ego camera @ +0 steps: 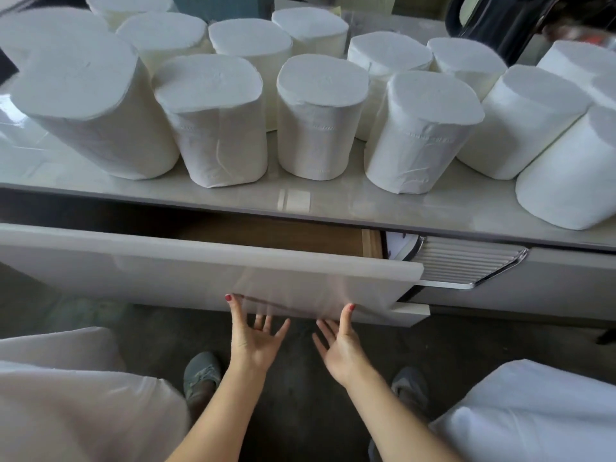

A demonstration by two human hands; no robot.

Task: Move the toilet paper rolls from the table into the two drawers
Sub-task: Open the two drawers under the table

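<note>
Several white toilet paper rolls (320, 118) stand upright in rows on the glossy pale table top (366, 203). Under the top, the left drawer (206, 268) is pulled partly out; its brown wooden inside (273, 233) shows no rolls in the visible part. My left hand (255, 331) and my right hand (340, 341) are below the drawer's white front, palms up, fingers spread. Their thumbs touch the front's lower edge. Neither hand holds anything. A second drawer front (533, 275) on the right is closed.
A ribbed chrome handle (466, 265) sits between the two drawer fronts. White cushioned seats are at the lower left (66, 395) and lower right (533, 415). My shoes (200, 375) stand on the dark floor. A black jug (500, 25) stands at the back right.
</note>
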